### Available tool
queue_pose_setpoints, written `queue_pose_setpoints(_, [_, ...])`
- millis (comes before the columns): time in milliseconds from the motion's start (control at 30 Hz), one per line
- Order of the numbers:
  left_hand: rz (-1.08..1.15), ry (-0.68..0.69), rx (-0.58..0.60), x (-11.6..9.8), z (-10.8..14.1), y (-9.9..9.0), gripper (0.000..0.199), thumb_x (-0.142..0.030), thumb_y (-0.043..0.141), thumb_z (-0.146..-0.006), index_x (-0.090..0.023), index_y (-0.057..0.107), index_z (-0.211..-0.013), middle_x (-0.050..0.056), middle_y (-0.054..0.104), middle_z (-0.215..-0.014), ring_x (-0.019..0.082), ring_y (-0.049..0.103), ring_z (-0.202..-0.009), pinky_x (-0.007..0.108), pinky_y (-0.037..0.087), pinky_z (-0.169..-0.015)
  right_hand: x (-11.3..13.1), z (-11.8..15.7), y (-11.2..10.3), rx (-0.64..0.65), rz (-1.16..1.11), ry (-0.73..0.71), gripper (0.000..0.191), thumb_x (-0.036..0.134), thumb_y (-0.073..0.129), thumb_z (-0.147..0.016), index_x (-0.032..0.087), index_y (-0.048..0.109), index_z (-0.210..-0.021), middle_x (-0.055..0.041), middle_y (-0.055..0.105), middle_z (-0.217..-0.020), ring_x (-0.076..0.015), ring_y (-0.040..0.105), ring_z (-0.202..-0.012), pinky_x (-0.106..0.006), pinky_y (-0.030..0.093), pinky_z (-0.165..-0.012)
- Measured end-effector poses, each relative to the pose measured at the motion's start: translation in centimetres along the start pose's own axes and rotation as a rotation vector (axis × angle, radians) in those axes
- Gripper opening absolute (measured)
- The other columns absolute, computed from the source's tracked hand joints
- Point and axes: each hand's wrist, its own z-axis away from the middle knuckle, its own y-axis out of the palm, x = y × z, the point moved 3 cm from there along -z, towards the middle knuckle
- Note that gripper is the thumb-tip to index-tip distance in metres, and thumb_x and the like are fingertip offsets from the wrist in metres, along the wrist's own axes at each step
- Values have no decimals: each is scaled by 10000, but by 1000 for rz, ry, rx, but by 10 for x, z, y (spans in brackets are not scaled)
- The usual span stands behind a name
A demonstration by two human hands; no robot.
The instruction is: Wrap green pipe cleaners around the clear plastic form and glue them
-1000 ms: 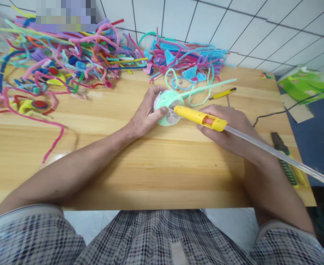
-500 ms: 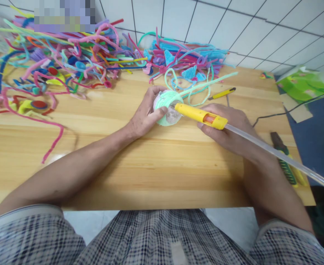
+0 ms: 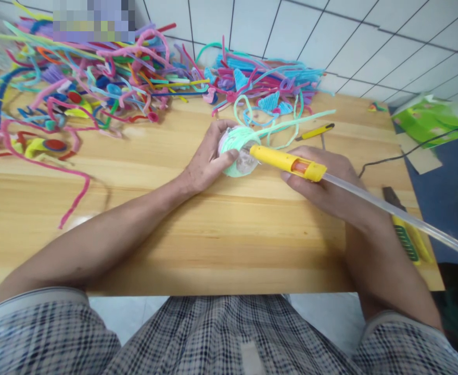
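Note:
My left hand is wrapped around a small ball partly covered in mint-green pipe cleaner, its thumb pressing on the near side. Part of the ball's surface is bare and whitish. A loose mint-green pipe cleaner runs from the ball to the right. In my right hand is a yellow hot glue gun, its nozzle at the bare patch; I cannot tell whether it touches. From the gun's rear sticks out a long clear glue stick. The fingers on the gun's handle are mostly hidden.
Many coloured pipe cleaners are heaped at the back left, with a blue and pink bundle along the tiled wall. A yellow utility knife lies beyond my right hand. A green-and-yellow-handled tool and a dark cord are at the right.
The glue gun has shifted very slightly to the right, its rear end a little more than its nozzle. My left hand keeps its hold on the ball.

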Motion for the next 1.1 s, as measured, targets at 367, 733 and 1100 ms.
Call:
queue_pose_setpoints(367, [4,11,1,3,-1,1,714,-841,648,-1069,-311,542,-1535,114,681,-1476,343,703,-1342,539,625,-1208,2,2,0,10,4,-7,67,311,663,-1065,293,629,-1010,-59,811,-1031,-248,727,-919,-380,553,-852])
queue_pose_setpoints(733, [52,23,-28,5,0,2,696,-802,701,-1058,-307,581,-1533,117,690,-1481,342,688,-1357,515,608,-1223,-5,2,3,-66,-28,-137,77,296,679,-1078,257,662,-1015,-28,769,-962,-205,699,-854,-337,500,-776])
queue_pose_setpoints(1100, [40,27,-32,6,1,0,673,-789,696,-1067,-314,590,-1531,112,695,-1462,330,699,-1305,501,625,-1174,-2,1,3,-36,-38,-81,111,301,665,-1062,267,612,-970,-21,737,-917,-191,619,-789,-342,468,-757])
